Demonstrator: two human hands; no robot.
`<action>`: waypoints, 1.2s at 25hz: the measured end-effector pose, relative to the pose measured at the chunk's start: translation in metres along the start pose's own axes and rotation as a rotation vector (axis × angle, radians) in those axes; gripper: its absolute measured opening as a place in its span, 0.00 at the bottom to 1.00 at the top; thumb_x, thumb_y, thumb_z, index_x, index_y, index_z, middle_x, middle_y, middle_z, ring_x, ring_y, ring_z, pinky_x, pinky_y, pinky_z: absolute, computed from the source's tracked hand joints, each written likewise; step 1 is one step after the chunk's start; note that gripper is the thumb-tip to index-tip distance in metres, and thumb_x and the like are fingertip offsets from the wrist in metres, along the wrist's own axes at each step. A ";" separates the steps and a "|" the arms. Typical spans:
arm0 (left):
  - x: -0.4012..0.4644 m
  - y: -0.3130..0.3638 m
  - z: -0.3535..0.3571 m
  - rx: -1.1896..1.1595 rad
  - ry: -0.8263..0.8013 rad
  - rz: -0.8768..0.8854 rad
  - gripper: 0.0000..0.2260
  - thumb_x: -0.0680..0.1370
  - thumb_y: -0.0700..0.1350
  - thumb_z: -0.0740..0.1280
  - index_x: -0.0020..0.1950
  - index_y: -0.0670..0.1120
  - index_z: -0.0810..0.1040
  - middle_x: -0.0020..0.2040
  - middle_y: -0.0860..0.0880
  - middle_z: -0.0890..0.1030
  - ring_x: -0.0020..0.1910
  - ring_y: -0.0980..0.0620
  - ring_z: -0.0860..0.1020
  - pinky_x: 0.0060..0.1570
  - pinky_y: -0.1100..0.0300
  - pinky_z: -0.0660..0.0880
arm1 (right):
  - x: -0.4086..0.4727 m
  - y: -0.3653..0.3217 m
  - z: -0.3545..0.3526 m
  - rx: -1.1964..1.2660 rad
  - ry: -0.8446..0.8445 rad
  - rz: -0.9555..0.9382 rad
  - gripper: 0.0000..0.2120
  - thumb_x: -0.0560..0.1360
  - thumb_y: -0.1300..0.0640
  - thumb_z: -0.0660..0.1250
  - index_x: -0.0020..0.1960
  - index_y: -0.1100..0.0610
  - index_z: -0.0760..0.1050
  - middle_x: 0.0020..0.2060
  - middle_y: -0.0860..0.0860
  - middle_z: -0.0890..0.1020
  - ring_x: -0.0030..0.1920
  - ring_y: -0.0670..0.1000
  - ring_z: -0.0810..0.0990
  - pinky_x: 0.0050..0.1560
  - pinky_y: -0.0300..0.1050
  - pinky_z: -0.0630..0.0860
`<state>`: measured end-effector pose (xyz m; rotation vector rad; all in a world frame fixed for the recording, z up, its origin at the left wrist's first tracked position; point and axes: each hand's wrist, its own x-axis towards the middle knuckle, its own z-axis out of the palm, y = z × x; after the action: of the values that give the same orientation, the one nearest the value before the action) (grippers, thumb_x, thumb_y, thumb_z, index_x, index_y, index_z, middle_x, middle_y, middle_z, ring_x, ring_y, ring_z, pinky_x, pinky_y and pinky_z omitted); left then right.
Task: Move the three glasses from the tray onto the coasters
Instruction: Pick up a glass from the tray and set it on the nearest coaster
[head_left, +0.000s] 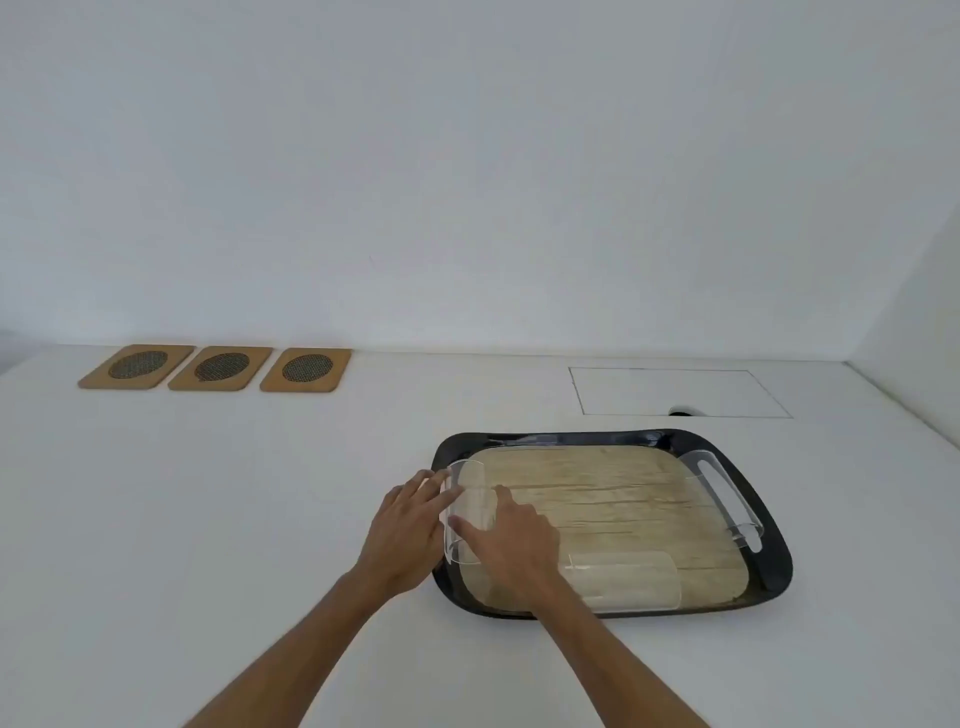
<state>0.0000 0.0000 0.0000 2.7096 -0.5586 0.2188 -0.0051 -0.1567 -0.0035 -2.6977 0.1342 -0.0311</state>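
All three square wooden coasters (215, 368) at far left stood empty. Three clear glasses lay on the black wood-lined tray (769, 566). Both hands' spread fingers (441, 493) cupped the left glass (467, 512); none moved yet.

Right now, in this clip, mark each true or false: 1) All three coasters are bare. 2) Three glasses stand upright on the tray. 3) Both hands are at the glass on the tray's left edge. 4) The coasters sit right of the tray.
1) True: the three coasters hold nothing.
2) False: the glasses lie on their sides on the tray.
3) True: the left hand and right hand flank the left glass.
4) False: they sit far left of it.
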 end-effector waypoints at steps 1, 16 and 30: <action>0.001 -0.002 0.002 0.011 -0.018 0.013 0.23 0.78 0.39 0.56 0.73 0.51 0.68 0.76 0.51 0.66 0.76 0.51 0.60 0.73 0.53 0.60 | 0.000 -0.002 0.002 0.002 -0.011 0.039 0.42 0.70 0.24 0.58 0.72 0.53 0.67 0.58 0.55 0.83 0.58 0.59 0.82 0.55 0.53 0.75; 0.029 -0.008 -0.026 -0.125 -0.027 0.263 0.35 0.73 0.50 0.70 0.77 0.51 0.59 0.80 0.53 0.54 0.79 0.53 0.50 0.76 0.51 0.50 | 0.001 -0.031 -0.048 0.237 0.167 0.184 0.33 0.70 0.30 0.58 0.59 0.55 0.79 0.49 0.52 0.86 0.43 0.52 0.80 0.45 0.47 0.76; 0.084 0.026 -0.065 -0.417 0.312 -0.047 0.25 0.63 0.62 0.74 0.54 0.53 0.73 0.48 0.58 0.83 0.48 0.56 0.81 0.47 0.53 0.79 | 0.042 -0.024 -0.102 0.682 0.126 -0.149 0.28 0.61 0.21 0.65 0.48 0.42 0.77 0.43 0.43 0.82 0.43 0.40 0.80 0.43 0.33 0.74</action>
<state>0.0609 -0.0274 0.0873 2.2262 -0.3955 0.4492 0.0348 -0.1828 0.0995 -2.0178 -0.0375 -0.2460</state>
